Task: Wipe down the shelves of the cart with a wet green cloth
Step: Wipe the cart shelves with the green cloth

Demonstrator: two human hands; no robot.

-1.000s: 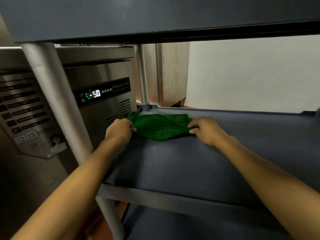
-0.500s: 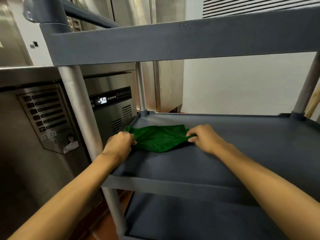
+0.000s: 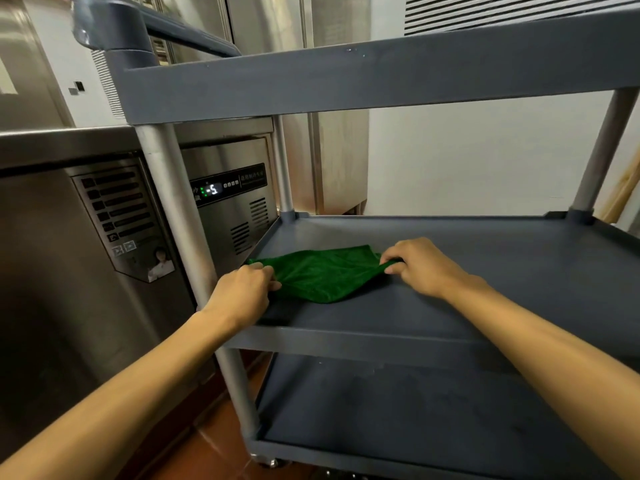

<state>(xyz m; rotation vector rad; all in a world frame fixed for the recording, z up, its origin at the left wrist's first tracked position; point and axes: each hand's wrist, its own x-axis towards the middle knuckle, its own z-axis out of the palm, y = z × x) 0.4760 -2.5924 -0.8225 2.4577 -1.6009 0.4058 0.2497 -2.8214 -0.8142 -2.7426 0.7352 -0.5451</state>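
My left hand [image 3: 242, 292] has its fingers curled round the left edge of the green cloth [image 3: 322, 275], and my right hand [image 3: 420, 268] pinches the cloth's right corner between thumb and fingertips, lifting that corner a little off the surface. Both grips are closed on fabric and nothing else. Between my hands the cloth is drawn fairly taut, with its near edge sagging to a point that rests on the middle shelf [image 3: 485, 306].

The cloth sits at the left end of that shelf, just inside the left rim and near the steel post [image 3: 180, 220] at the cart's [image 3: 588, 174] near-left corner. The rest of the shelf runs bare to the right. The top shelf [image 3: 346, 81] is above my hands and the bottom shelf [image 3: 415, 410] is below.

I judge the cloth to be light, limp and probably a little clingy from the water. It will bunch if I push it by an edge, so for wiping I would gather or fold it and press a flat palm on its middle. Holding it by the corners, as now, suits spreading it out.

To the left, beyond the post, stands a stainless under-counter refrigerator [image 3: 114, 258] with a lit display [image 3: 211, 190].
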